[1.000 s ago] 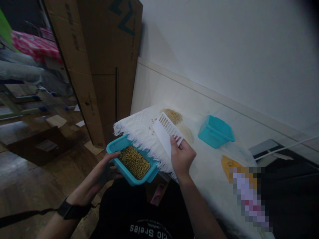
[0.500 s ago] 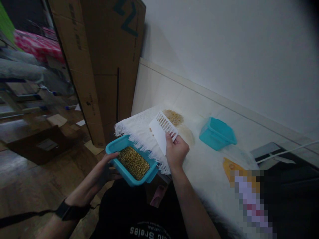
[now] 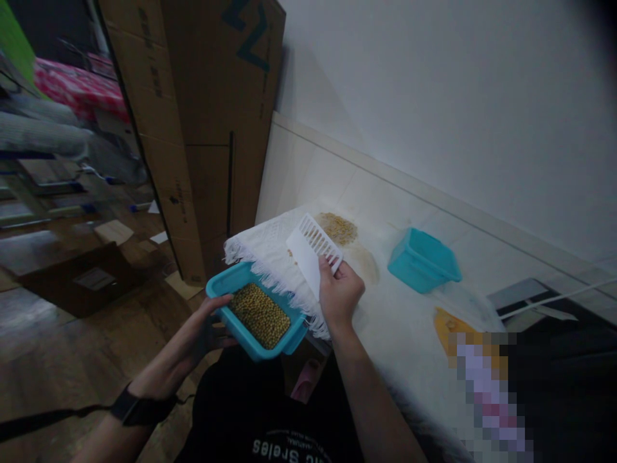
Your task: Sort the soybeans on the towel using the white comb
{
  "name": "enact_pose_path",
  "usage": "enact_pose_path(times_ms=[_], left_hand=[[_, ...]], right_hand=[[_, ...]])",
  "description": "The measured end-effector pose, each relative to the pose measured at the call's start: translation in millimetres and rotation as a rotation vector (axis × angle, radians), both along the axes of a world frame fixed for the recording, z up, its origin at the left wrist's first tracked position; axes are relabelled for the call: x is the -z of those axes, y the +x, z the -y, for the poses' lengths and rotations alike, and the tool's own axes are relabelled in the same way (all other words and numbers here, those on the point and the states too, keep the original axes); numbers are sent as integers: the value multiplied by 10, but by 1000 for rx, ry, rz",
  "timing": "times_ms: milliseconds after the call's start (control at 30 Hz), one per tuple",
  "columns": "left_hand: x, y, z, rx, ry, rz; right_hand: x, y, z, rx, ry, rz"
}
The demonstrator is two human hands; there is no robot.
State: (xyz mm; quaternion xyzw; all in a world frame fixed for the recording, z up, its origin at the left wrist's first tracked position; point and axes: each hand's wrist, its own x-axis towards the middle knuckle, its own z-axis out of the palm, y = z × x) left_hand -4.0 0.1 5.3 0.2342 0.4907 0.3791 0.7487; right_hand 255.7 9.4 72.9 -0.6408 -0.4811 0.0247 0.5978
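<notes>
In the head view, greenish-yellow beans point(image 3: 260, 315) fill the bottom of the turquoise rectangular plastic tub point(image 3: 245, 337), held at the fringed near edge of the white cloth-covered surface point(image 3: 395, 328); a tan heap of small grains point(image 3: 340, 228) remains towards the far left corner, a few loose bits point(image 3: 290, 254) nearer the left edge. My left hand point(image 3: 207, 323) has its thumb over the tub's rim, fingers curled beneath. My right hand point(image 3: 341, 297), forearm reaching up from the near edge, pinches a white slotted plastic plate point(image 3: 308, 267), tilted, fingers closed on its slotted side.
</notes>
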Motion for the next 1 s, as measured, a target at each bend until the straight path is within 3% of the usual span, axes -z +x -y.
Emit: enact_pose_path(times_ms=[400,700,833,1000], left_hand=[[-112,-37,-7,-27,56,1],[-157,-69,-156,-78,63,-36],[-219,-75,-187,-78,73,-23],[-190,-96,-204,-78,54,-39]], right_hand=[[-2,-99,-16,-67,23,-27],[-17,-147,21,-111,0,-22],[-32,-192,103,-120,-2,-37],[-48,-289,290,-165,-23,-37]])
